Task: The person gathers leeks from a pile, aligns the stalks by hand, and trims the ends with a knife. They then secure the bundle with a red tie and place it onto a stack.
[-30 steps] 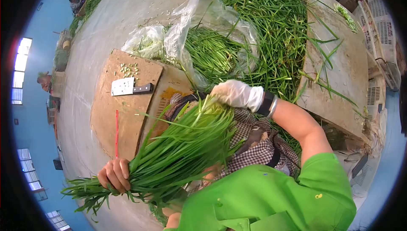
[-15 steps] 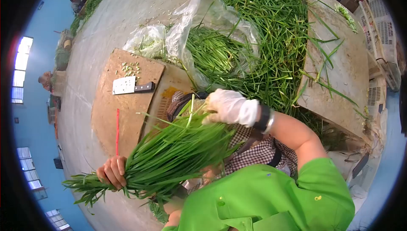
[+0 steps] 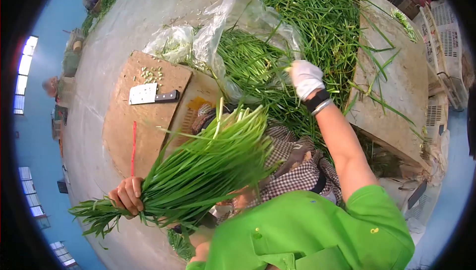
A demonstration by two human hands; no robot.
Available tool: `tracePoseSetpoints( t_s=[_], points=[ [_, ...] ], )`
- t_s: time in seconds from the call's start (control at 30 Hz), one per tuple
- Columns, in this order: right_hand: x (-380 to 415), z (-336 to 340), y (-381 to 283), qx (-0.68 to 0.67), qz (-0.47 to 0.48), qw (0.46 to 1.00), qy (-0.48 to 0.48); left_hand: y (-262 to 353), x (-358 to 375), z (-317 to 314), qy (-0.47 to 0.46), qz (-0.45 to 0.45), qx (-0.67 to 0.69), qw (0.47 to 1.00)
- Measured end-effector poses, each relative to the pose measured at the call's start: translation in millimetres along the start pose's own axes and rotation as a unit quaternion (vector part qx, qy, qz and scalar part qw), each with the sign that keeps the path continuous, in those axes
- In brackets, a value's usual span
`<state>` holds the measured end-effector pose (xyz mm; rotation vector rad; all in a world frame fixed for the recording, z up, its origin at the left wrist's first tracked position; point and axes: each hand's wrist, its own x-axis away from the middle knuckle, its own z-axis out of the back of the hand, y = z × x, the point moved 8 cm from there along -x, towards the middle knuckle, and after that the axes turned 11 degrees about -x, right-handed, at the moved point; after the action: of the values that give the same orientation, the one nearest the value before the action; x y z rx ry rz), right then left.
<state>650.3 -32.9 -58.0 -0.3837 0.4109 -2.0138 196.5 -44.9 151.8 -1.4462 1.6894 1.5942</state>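
Note:
My bare left hand [image 3: 128,196] is wrapped round the leafy end of a big bunch of garlic chives [image 3: 203,166]. The pale stem ends fan out to the upper right, over my checked apron. My right hand [image 3: 305,77], in a white glove with a black band at the wrist, is apart from the bunch. Its fingers are curled closed at the edge of the loose chive pile [image 3: 317,32], beside an open clear plastic bag [image 3: 210,39] with more chives inside. Whatever the fingers hold, if anything, is too small to make out.
A cleaver [image 3: 148,94] with a black handle lies on a wooden board [image 3: 121,136], near cut white stem bits [image 3: 151,75] and a red strip [image 3: 133,146]. Another board [image 3: 391,81] with stray leaves stands at the right, beside plastic crates [image 3: 444,17].
My right hand has left the stem ends of the bunch and moved up and right to the pile. My left hand still grips the chives, with the stem ends now more spread.

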Motion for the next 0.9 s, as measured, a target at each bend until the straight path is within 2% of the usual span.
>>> tracePoseSetpoints(
  t_s=[0.07,0.13,0.17,0.2,0.23,0.3,0.33,0.37,0.4,0.47,0.5,0.53,0.6,0.67,0.7,0.73,0.77,0.8,0.87,0.9],
  points=[
    [7,15,14,0.007,-0.087,0.992,-0.087,2,0,0,-0.003,0.001,0.005,1.000],
    [25,2,-10,-0.233,0.060,0.964,-0.115,5,5,3,-0.016,0.006,-0.003,1.000],
    [48,-14,-33,-0.385,0.083,0.871,-0.293,2,4,0,-0.008,-0.001,-0.013,1.000],
    [78,-13,-67,-0.508,0.120,0.769,-0.370,3,6,3,0.006,0.002,-0.010,1.000],
    [97,-30,-83,-0.509,0.179,0.740,-0.401,4,9,6,0.019,0.004,-0.006,1.000],
    [100,-46,-83,-0.376,0.170,0.826,-0.383,4,10,10,0.067,-0.005,0.001,0.998],
    [100,-54,-78,-0.351,0.119,0.837,-0.401,2,8,6,0.103,-0.015,0.004,0.995],
    [99,-47,-81,-0.386,0.152,0.849,-0.327,2,8,6,0.139,-0.028,0.007,0.990],
    [85,-55,-59,-0.535,0.108,0.784,-0.295,2,11,11,0.170,-0.005,-0.016,0.985],
    [75,-30,-56,-0.542,0.088,0.800,-0.243,2,24,20,0.233,0.033,-0.061,0.970],
    [71,-18,-53,-0.558,0.018,0.794,-0.239,-3,27,22,0.247,0.040,-0.046,0.967],
    [66,-5,-53,-0.566,0.000,0.791,-0.230,-3,29,25,0.255,0.036,-0.042,0.965],
    [47,7,-35,-0.479,0.050,0.869,-0.117,-2,33,30,0.271,0.026,-0.036,0.961],
    [30,30,-11,-0.249,0.103,0.962,0.045,3,42,40,0.300,0.019,-0.032,0.953],
    [22,29,14,-0.254,-0.010,0.967,0.020,6,48,44,0.326,-0.001,-0.038,0.945],
    [27,43,24,-0.351,-0.081,0.932,0.045,9,56,48,0.351,-0.020,-0.044,0.935],
    [19,49,46,-0.338,-0.059,0.930,0.131,10,62,53,0.323,0.005,-0.062,0.944],
    [12,43,73,-0.551,-0.068,0.815,0.163,15,71,59,0.330,0.010,-0.068,0.942],
    [21,57,86,-0.734,-0.142,0.631,0.209,14,71,59,0.350,0.008,-0.062,0.935],
    [17,44,95,-0.757,-0.159,0.614,0.156,12,69,58,0.361,0.005,-0.058,0.931]
  ],
)
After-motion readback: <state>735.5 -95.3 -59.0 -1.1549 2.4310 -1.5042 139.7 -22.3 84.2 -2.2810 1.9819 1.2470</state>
